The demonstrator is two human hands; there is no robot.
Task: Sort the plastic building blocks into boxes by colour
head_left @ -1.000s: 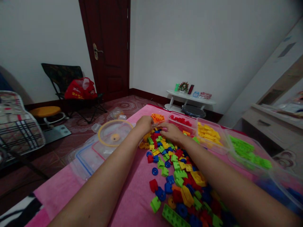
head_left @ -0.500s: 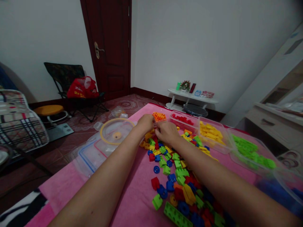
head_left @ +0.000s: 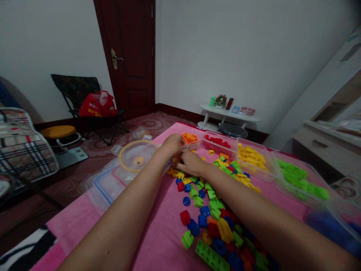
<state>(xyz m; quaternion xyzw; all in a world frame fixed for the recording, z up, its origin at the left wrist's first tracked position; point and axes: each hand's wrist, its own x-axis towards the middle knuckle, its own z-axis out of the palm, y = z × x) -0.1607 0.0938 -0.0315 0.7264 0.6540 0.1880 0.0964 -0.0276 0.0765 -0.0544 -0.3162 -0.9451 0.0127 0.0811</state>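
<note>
My left hand [head_left: 172, 145] bends over the far end of a heap of loose toy building bricks [head_left: 210, 195], just left of a clear box of orange bricks [head_left: 189, 138]. Its fingers curl down and inward, and whatever lies in them is hidden. Close beside it, my right hand [head_left: 191, 164] reaches left over the same bricks, thumb apart from the fingers, nothing visible held. Yellow bricks [head_left: 176, 173] lie just under the right hand. The fingertips of both hands nearly meet, so I cannot tell whether they touch.
Clear boxes of red bricks [head_left: 217, 141], yellow bricks [head_left: 252, 158], green bricks [head_left: 301, 178] and blue pieces [head_left: 328, 227] line the right side. Clear lids [head_left: 108, 184] lie at the left on the pink cloth [head_left: 160, 233]. A long green brick [head_left: 211, 256] is near the front.
My right hand has moved left and down from near the orange box onto the bricks, and its thumb shows apart. My left hand has shifted slightly left.
</note>
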